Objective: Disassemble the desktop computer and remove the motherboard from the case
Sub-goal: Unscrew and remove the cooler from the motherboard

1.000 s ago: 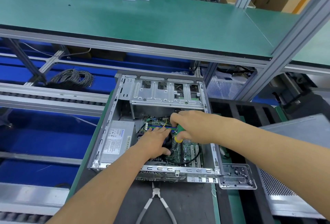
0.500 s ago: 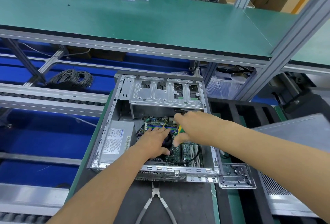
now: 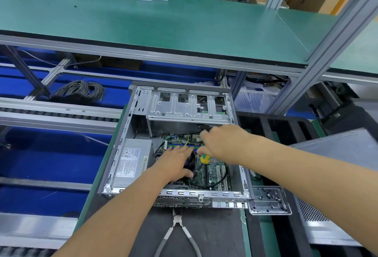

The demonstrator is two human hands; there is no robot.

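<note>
Inside the open case, the left hand lies spread on the motherboard while the right hand, just right, grips a screwdriver.

Bright even overhead light, soft shadows, wide-angle edge bending, slight blur

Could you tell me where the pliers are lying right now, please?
In the head view, the pliers lie on the dark mat at bottom centre, just in front of the open computer case, jaws pointing toward it, between the person's forearms.
</note>
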